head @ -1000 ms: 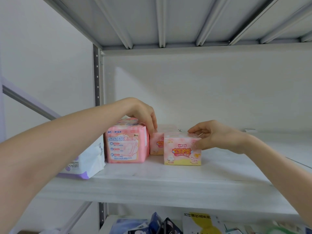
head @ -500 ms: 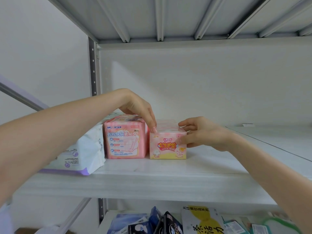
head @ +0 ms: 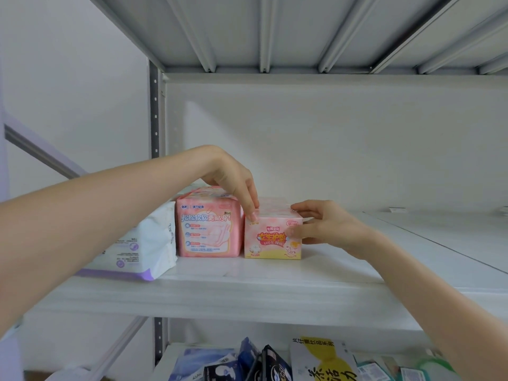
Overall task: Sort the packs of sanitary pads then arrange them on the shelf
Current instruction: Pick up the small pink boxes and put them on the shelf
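Observation:
A small pink-and-yellow pad pack [head: 270,240] stands on the white shelf [head: 247,292], right beside a taller pink pack [head: 207,225]. My left hand [head: 233,180] reaches over the taller pack and its fingertips press the small pack's top left corner. My right hand [head: 321,225] holds the small pack's right side, fingers on top and thumb on the front. A white-and-purple pack [head: 143,243] lies at the left, partly hidden by my left forearm.
The shelf runs bare to the right of the packs. A grey upright post [head: 154,114] stands at the back left. The lower shelf holds several mixed packs: dark blue ones [head: 258,361], a white-and-yellow one [head: 321,358] and teal ones [head: 384,369].
The small pack has slid left and back from out in front until it sits against the taller pink pack, both hands moving with it. In the last half second little has shifted.

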Action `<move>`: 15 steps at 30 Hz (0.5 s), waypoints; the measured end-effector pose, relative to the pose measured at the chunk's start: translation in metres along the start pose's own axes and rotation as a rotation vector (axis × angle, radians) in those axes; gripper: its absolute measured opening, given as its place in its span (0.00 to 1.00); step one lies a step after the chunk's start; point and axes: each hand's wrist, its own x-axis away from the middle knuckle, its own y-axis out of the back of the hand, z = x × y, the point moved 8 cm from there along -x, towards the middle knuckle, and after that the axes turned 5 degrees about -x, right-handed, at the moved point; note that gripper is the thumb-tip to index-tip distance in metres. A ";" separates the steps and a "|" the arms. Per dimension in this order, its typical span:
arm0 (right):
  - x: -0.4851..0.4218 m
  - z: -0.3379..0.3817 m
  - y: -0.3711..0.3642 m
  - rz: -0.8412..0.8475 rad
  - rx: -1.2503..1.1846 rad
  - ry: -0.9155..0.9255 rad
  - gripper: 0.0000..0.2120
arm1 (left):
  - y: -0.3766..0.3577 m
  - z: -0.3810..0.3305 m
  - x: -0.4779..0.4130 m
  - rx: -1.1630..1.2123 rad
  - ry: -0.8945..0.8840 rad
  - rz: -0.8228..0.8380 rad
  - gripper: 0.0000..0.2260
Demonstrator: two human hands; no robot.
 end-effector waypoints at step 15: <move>0.031 0.011 0.000 -0.283 0.280 0.069 0.33 | -0.019 -0.022 0.053 -0.174 -0.038 -0.444 0.27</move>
